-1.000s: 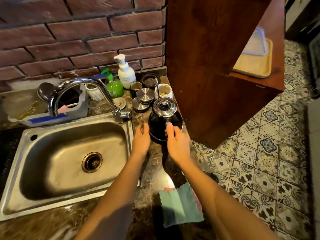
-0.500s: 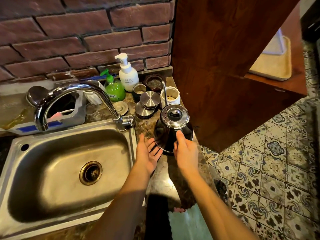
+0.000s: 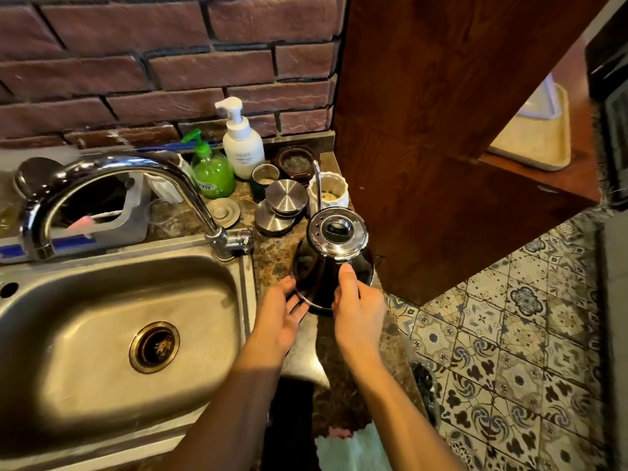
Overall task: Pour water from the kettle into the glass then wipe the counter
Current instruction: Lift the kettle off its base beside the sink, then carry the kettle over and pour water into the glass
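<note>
The dark kettle with a shiny steel lid and a thin gooseneck spout is at the counter's right edge, tilted away from me. My right hand is closed on its handle, thumb on top. My left hand is spread open, fingertips touching the kettle's lower rim. A clear glass stands behind the tap, left of the kettle. A pale green cloth lies on the counter at the bottom edge.
A steel sink with a curved tap fills the left. Soap bottles, steel lids and a white cup crowd the back. A wooden cabinet stands close on the right, beside a drop to tiled floor.
The kettle has come up off the counter and tilted. My left hand went from resting beside it to touching its lower rim. The view shifted forward, so less cloth shows.
</note>
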{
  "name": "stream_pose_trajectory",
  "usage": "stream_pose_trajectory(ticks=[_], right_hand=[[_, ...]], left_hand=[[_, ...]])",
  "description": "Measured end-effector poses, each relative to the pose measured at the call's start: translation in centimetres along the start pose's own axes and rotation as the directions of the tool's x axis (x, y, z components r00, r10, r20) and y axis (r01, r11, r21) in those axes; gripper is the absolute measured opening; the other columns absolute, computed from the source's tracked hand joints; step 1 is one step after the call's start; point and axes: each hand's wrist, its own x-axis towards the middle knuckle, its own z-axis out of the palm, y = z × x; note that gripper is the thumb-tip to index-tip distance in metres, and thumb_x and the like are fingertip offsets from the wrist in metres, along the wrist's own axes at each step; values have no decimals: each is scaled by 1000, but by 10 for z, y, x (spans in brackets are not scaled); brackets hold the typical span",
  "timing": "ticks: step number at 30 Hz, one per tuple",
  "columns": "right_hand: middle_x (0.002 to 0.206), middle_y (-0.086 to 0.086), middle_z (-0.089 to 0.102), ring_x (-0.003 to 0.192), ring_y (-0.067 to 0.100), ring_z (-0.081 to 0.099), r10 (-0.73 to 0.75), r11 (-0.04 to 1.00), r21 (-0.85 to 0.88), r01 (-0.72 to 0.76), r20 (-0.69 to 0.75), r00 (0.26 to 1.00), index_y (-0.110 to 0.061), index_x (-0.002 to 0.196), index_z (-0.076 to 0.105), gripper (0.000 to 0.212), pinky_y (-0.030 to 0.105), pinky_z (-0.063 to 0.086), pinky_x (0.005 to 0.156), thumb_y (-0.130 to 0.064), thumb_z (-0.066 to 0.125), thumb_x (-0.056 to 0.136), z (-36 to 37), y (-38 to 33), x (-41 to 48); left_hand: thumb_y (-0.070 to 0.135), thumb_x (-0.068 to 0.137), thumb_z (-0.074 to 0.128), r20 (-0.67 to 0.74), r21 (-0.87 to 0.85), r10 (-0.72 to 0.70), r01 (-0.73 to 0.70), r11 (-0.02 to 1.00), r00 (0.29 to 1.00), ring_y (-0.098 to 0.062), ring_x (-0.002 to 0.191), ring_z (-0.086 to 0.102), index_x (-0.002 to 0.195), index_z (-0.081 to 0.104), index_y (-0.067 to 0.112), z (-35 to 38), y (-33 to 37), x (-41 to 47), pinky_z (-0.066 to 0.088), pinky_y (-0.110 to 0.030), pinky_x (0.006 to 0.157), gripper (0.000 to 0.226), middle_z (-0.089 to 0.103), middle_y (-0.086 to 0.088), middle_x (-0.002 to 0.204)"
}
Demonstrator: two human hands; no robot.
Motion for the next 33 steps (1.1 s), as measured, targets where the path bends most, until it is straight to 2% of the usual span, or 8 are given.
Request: stream_pose_trajectory(ticks=[6,10,14,19,21,23,27,33], right_hand=[[54,29,41,50,23,35,-15,1000,15,15,3,1000,0,55,38,73,56,36,50,-62,45,93,-5,-13,-3],[48,18,37,47,20,32,-113,993,-41,114,32,993,-6,55,35,68,51,32,48,-60,43,95,-13,-37,-3],[46,3,31,48,22,31,-120,993,-6,121,52,991,-13,48,32,67,56,34,50,-60,45,94,-24,-70,3],[42,-1,36,46,23,37,-139,988,78,130,114,984,-7,48,36,67,52,37,52,-57,47,92,-40,-108,-1],[42,-1,36,45,20,38,-142,983,133,125,133,981,-9,48,35,66,43,33,54,-57,49,90,-46,-126,-5],[42,-1,35,43,17,36,-137,979,171,110,155,978,-13,46,37,62,38,30,53,-57,51,88,-52,-145,-8],[46,2,27,42,17,25,-129,960,272,65,223,966,-2,53,36,64,33,19,48,-53,56,85,-68,-186,-14],[44,-1,25,37,12,23,-160,941,336,46,319,934,-16,50,35,52,25,21,39,-53,60,77,-96,-245,-34]], left_hand=[[5,100,48,-1,-40,-15,15,999,1000,-31,120,64,138,55,0,4,3,-10,43,-48,114,39,63,-18,136],[7,100,49,55,-109,-34,40,993,998,-18,77,71,119,64,0,15,13,-28,49,-42,107,25,70,-16,104],[6,98,53,78,-161,-35,47,986,996,-28,94,74,127,62,-4,29,32,-49,47,-47,110,32,73,-18,111],[-1,93,51,105,-162,-18,35,986,994,-18,36,60,100,63,0,37,55,-86,51,-44,99,14,69,-10,69],[-1,91,52,109,-160,-7,24,987,994,-21,47,66,91,63,1,40,65,-103,53,-45,95,11,70,-10,66],[0,91,55,109,-144,12,4,990,994,-28,76,72,90,65,1,46,76,-121,52,-49,102,10,72,-12,77],[3,92,58,138,-170,69,-45,984,988,-36,105,68,105,65,1,52,96,-162,49,-55,104,15,67,-15,109],[8,94,58,198,-170,119,-85,982,973,-38,104,67,116,62,3,55,117,-221,56,-56,81,23,63,-17,130]])
